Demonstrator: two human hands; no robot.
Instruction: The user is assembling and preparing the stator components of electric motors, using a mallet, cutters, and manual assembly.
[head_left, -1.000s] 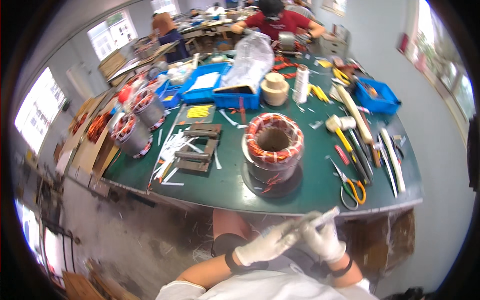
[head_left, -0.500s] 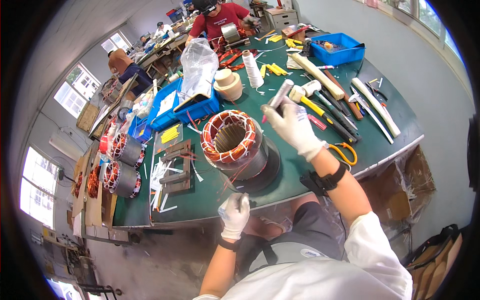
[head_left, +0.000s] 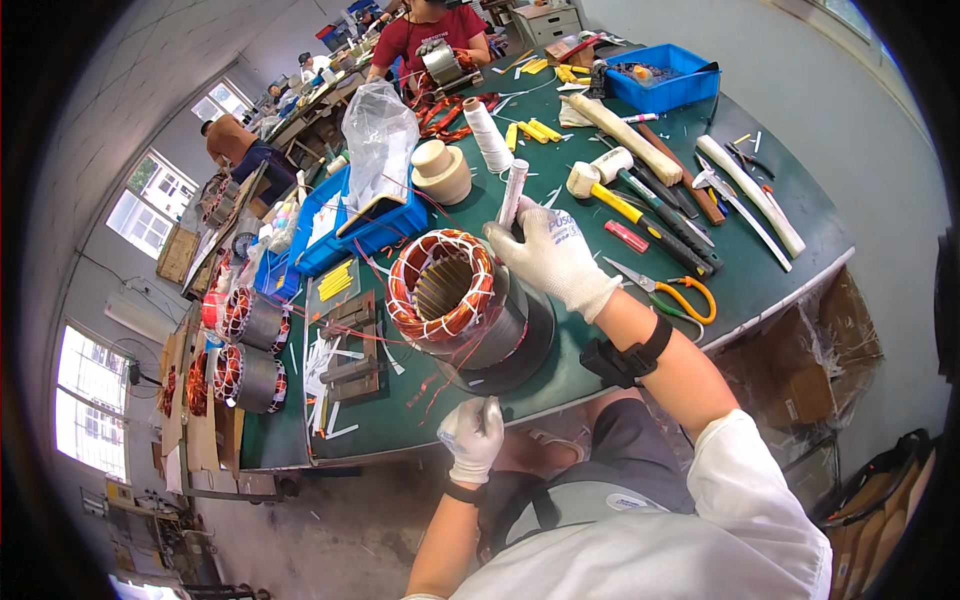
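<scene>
A motor stator [head_left: 470, 330] stands upright near the table's front edge, its copper winding ring [head_left: 440, 285] laced with white cord. Beside the ring's right edge, my gloved right hand [head_left: 550, 250] is closed around a white, thick pen-like cylinder [head_left: 513, 190], held nearly upright. Its lower end is hidden by the fingers. My gloved left hand [head_left: 472, 436] is closed in front of the stator, just off the table edge; what it grips, if anything, is hidden. Thin red wire leads [head_left: 432, 388] hang down the stator's near side.
Right of the stator lie scissors [head_left: 665, 293], hammers [head_left: 640, 220], a red-handled tool [head_left: 626, 236] and calipers [head_left: 740, 215]. Blue bins [head_left: 385, 222], a thread cone [head_left: 487, 135] and a metal fixture [head_left: 352, 345] stand left and behind. A co-worker [head_left: 430, 45] handles another stator across the table.
My right hand has moved down and left, closer to the winding ring, and the white cylinder has turned from tilted to nearly upright. The left hand stays low by the table edge.
</scene>
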